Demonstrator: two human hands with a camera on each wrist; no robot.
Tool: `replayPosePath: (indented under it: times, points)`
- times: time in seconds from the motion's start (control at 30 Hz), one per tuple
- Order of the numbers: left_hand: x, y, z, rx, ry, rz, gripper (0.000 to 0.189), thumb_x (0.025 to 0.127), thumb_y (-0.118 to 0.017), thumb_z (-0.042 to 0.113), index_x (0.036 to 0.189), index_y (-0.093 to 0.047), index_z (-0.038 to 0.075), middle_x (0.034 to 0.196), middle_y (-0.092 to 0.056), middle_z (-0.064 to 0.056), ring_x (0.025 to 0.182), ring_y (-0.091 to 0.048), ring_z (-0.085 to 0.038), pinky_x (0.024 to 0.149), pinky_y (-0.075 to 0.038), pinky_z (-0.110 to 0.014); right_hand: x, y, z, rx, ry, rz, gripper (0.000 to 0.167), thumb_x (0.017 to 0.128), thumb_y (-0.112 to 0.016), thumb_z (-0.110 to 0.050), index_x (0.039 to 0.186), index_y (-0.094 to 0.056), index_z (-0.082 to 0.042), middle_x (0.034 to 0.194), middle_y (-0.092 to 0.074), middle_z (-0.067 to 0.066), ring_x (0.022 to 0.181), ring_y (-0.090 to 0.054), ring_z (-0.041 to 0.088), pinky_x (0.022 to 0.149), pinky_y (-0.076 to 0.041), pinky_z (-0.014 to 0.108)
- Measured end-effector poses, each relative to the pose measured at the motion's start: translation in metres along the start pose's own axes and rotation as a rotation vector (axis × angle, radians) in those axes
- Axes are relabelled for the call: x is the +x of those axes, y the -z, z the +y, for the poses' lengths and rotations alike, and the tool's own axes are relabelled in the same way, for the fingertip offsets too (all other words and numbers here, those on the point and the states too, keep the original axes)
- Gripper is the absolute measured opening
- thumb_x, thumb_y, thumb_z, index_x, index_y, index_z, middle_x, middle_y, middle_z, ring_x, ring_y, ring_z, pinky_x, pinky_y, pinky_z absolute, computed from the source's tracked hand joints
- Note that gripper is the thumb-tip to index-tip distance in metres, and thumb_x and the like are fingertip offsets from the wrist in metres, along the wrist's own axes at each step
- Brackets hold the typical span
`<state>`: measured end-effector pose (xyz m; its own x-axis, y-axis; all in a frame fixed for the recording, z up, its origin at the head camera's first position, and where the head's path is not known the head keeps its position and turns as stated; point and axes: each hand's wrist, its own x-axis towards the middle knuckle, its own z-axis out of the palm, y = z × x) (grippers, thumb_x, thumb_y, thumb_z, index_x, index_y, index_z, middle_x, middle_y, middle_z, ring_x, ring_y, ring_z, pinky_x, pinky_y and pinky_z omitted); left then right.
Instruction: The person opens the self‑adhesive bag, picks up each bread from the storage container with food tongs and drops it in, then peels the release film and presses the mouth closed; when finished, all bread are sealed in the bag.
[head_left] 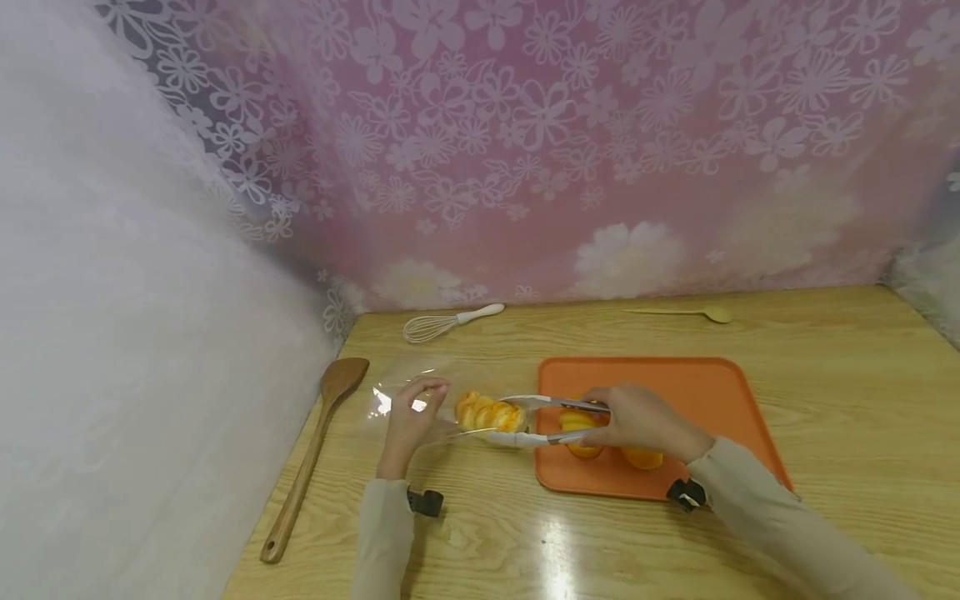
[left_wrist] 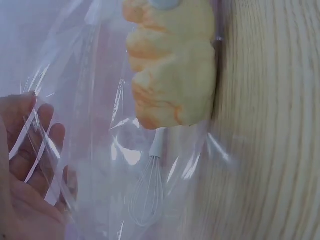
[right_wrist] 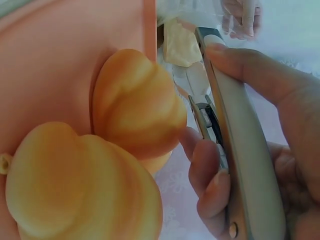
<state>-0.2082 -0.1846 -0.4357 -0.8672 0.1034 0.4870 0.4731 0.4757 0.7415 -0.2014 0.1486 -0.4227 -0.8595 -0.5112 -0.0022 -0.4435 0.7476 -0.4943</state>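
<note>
My left hand (head_left: 408, 421) pinches the edge of a clear plastic bag (head_left: 381, 402) between thumb and fingers. A yellow-orange twisted bread (head_left: 487, 412) lies at the bag's opening, seen through the film in the left wrist view as a pale, lumpy bread (left_wrist: 172, 75). The right hand (head_left: 648, 421) grips metal tongs (head_left: 573, 404), whose heads lie on either side of the bread. In the right wrist view, fingers curl round the tongs' handle (right_wrist: 245, 135). Below them, orange-yellow breads (right_wrist: 137, 102) sit on an orange tray (head_left: 675, 375).
A wooden spatula (head_left: 315, 446) lies along the table's left side. At the back are a white whisk (head_left: 450, 323) and a yellowish spoon (head_left: 716, 314). A flowered pink cloth (head_left: 525, 167) hangs behind the wooden table (head_left: 480, 533); a white wall (head_left: 150, 333) borders the left.
</note>
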Motion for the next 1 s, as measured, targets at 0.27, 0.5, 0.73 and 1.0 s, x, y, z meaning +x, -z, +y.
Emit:
replayPosePath:
  times: [0.27,0.5,0.73,1.0]
  points:
    - [0.0,-0.003,0.002,-0.084,0.124,-0.075,0.016,0.094,-0.062,0.003,0.102,-0.068,-0.009,0.108,-0.069,-0.024,0.104,-0.061,-0.023,0.103,-0.045,-0.05,0.0,-0.002,-0.003,0.006,-0.004,0.032,0.059,0.079,-0.078,-0.047,0.121,-0.065,-0.007,0.088,-0.072,-0.001,0.061,-0.051,0.003,0.057,-0.044,0.025]
    - [-0.001,-0.011,0.006,-0.084,0.075,-0.068,0.014,0.092,-0.064,0.002,0.099,-0.07,-0.008,0.103,-0.071,-0.022,0.101,-0.062,-0.012,0.1,-0.048,-0.038,0.011,-0.008,-0.009,0.01,0.034,0.061,0.055,0.078,-0.079,-0.044,0.118,-0.066,-0.008,0.086,-0.071,-0.003,0.062,-0.052,0.003,0.057,-0.045,0.025]
    - [-0.002,-0.012,0.005,-0.067,-0.003,-0.039,0.012,0.09,-0.066,0.0,0.097,-0.07,-0.009,0.1,-0.071,-0.021,0.098,-0.064,-0.021,0.096,-0.05,-0.033,0.02,-0.017,-0.01,0.004,0.045,0.07,0.056,0.077,-0.081,-0.043,0.115,-0.068,-0.005,0.089,-0.073,0.002,0.066,-0.057,0.003,0.058,-0.048,0.026]
    - [0.001,-0.018,-0.026,-0.013,-0.183,-0.016,0.01,0.082,-0.069,-0.01,0.091,-0.072,-0.008,0.091,-0.072,-0.021,0.093,-0.064,-0.039,0.094,-0.052,-0.039,0.022,-0.02,-0.016,-0.007,0.035,0.046,0.056,0.075,-0.082,-0.041,0.113,-0.067,-0.003,0.08,-0.067,-0.003,0.063,-0.054,0.005,0.055,-0.045,0.025]
